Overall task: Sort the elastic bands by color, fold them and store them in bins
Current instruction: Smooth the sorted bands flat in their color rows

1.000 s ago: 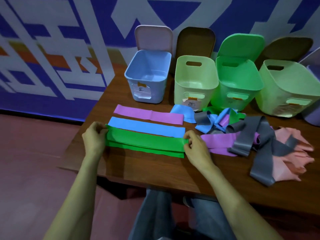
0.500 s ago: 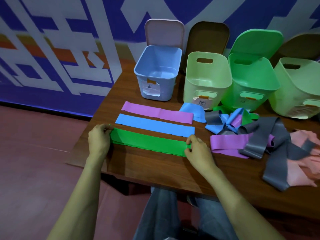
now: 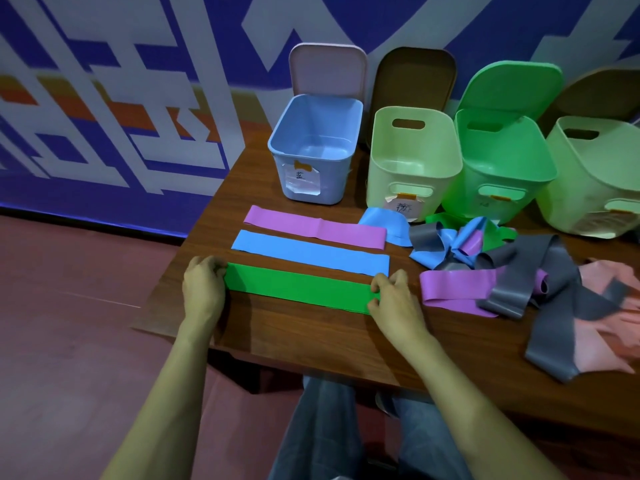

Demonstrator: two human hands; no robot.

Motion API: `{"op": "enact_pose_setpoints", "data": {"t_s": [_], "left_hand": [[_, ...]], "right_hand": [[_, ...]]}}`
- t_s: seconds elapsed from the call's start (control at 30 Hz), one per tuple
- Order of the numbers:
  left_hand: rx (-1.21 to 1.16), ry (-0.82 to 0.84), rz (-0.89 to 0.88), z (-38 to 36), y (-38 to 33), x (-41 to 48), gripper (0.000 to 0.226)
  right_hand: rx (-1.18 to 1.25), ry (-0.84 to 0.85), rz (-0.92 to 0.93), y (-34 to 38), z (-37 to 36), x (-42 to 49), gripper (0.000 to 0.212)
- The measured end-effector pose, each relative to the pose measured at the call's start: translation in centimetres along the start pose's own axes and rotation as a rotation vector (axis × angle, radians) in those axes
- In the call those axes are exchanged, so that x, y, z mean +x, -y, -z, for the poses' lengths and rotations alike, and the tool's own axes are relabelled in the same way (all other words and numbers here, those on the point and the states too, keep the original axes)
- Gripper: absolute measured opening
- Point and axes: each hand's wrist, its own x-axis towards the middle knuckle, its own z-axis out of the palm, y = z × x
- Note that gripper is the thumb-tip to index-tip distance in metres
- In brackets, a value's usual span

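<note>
On the head view, your left hand (image 3: 204,289) curled its fingers over the left end of the green band (image 3: 298,289); your right hand (image 3: 394,301) pinched its right end; it lay flat on the table (image 3: 294,337), just beside the blue band (image 3: 308,252).

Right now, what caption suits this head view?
Left hand, right hand hold green band ends; blue band, purple band beyond.

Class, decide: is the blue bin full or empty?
Empty: inside the blue bin only its bare floor and walls show.
</note>
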Motion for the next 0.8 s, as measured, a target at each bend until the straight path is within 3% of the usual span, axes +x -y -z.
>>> {"op": "enact_pose_setpoints", "data": {"t_s": [0.17,0.33,0.53,0.63,0.8], "left_hand": [[0.158,-0.084,-0.073,-0.2,-0.2,-0.7,0.019],[0.245,-0.014,-0.069,-0.2,-1.5,-1.5,0.021],[0.625,0.224,-0.052,-0.4,-6.5,-3.7,0.031],[0.577,0.281,-0.22,-2.4,-11.2,-6.2,0.038],[0.269,0.336,-0.546,-7.0,-20.3,-11.2,0.038]], "right_hand": [[-0.183,-0.146,0.075,-0.2,-0.4,-0.5,0.024],[-0.228,-0.113,0.133,-0.8,-0.5,-0.9,0.029],[-0.105,-0.067,0.208,-2.6,0.7,-1.8,0.036],[-0.051,-0.138,0.206,-4.1,2.3,-2.3,0.032],[-0.012,-0.392,0.075,-8.9,5.8,-2.2,0.022]]}}
